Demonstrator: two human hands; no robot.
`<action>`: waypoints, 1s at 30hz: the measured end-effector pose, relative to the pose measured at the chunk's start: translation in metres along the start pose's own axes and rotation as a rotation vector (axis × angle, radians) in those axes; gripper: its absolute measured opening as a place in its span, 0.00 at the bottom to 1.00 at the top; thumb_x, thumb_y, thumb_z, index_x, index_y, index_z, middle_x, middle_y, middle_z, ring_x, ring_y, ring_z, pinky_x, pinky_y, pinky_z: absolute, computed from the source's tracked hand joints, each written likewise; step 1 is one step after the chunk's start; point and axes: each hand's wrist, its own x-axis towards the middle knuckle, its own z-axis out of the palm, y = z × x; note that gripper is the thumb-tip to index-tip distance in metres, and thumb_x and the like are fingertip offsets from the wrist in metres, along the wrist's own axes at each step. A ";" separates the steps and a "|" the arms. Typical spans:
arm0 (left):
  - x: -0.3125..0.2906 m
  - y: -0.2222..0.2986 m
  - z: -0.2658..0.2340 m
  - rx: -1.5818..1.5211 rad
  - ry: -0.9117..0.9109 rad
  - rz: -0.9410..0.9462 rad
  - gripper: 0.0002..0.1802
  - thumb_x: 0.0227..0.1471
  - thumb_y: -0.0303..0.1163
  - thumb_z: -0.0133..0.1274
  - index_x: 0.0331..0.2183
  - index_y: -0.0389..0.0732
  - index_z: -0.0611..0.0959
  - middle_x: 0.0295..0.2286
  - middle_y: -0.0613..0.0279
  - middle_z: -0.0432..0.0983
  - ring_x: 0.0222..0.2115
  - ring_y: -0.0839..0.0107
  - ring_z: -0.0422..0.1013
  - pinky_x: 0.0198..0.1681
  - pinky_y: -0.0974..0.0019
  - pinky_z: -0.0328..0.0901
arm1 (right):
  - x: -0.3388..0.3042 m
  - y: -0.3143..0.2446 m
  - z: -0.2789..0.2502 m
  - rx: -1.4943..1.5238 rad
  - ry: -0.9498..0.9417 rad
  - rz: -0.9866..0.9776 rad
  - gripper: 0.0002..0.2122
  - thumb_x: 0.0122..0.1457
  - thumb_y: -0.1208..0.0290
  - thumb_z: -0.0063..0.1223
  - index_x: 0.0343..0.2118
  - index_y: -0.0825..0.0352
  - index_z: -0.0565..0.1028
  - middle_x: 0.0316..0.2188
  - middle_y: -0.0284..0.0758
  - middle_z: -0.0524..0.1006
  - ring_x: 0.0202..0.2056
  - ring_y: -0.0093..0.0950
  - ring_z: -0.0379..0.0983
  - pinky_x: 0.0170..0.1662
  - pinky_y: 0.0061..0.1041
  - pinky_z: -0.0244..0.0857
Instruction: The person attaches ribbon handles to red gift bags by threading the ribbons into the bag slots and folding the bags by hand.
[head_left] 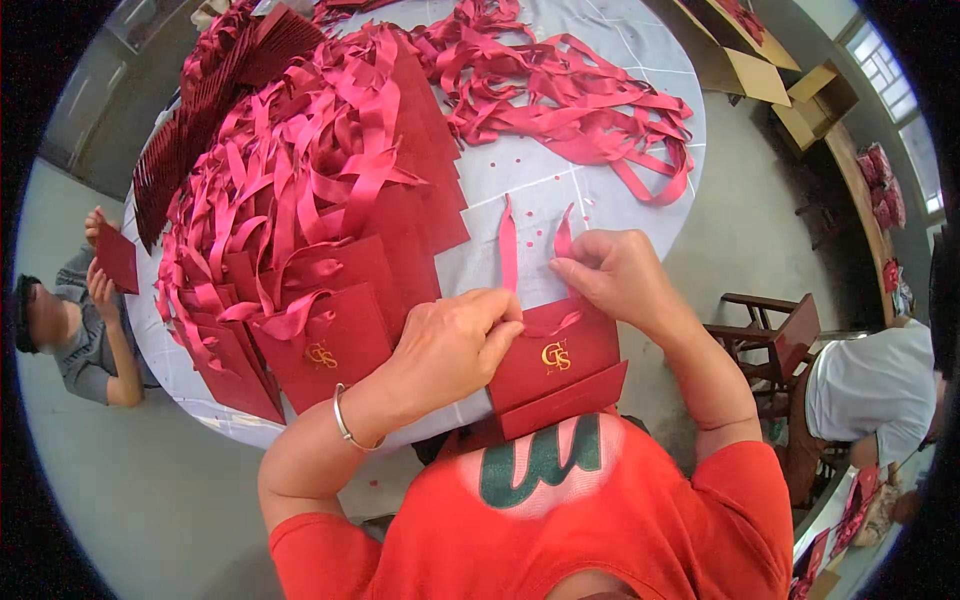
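the left hand [455, 335] is pinching one tail of a pink ribbon [509, 240], thumb and finger together, while the right hand [622, 275] is clamping the other tail between its fingertips. the red bag [592, 345] is lying below both hands, near the table's edge and close to the person's chest. good handling is probably asking for an even, gentle pull: keeping both tails level and untwisted, and sparing the bag's top edge from creases. a hard tug could be bending the paper.

the ribbon is looking smooth, soft and faintly shiny; the bag is looking stiff, rectangular and matte, with a gold emblem [555, 356]. at left, piled bags [345, 325] are overlapping, and beyond, loose ribbons [600, 100] are curling in a heap on the pale tablecloth [483, 195].
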 end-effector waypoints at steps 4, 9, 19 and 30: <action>0.000 -0.001 0.003 0.012 0.024 -0.117 0.11 0.51 0.31 0.58 0.36 0.37 0.77 0.26 0.53 0.79 0.26 0.57 0.77 0.30 0.58 0.70 | 0.001 0.001 0.001 -0.013 -0.005 0.027 0.12 0.49 0.63 0.64 0.23 0.68 0.79 0.16 0.43 0.75 0.19 0.39 0.75 0.24 0.36 0.66; -0.001 0.002 0.001 -0.029 0.016 -0.164 0.12 0.50 0.32 0.59 0.37 0.38 0.77 0.28 0.52 0.80 0.26 0.57 0.78 0.30 0.57 0.70 | 0.002 0.000 -0.002 -0.011 -0.022 0.032 0.12 0.49 0.63 0.64 0.23 0.69 0.79 0.16 0.43 0.76 0.20 0.39 0.75 0.25 0.35 0.66; -0.002 -0.007 0.005 -0.110 0.004 -0.120 0.13 0.47 0.30 0.61 0.35 0.36 0.79 0.27 0.51 0.79 0.28 0.60 0.78 0.32 0.60 0.70 | 0.001 0.006 -0.019 0.329 -0.140 0.220 0.12 0.62 0.66 0.53 0.30 0.71 0.79 0.19 0.28 0.77 0.19 0.15 0.69 0.23 0.18 0.62; -0.003 0.002 -0.008 -0.356 -0.148 -0.217 0.07 0.51 0.26 0.59 0.32 0.36 0.77 0.16 0.71 0.68 0.17 0.88 0.61 0.19 0.74 0.56 | 0.008 0.031 -0.057 0.760 -0.685 0.323 0.10 0.65 0.68 0.50 0.38 0.70 0.79 0.23 0.26 0.76 0.20 0.13 0.63 0.24 0.12 0.57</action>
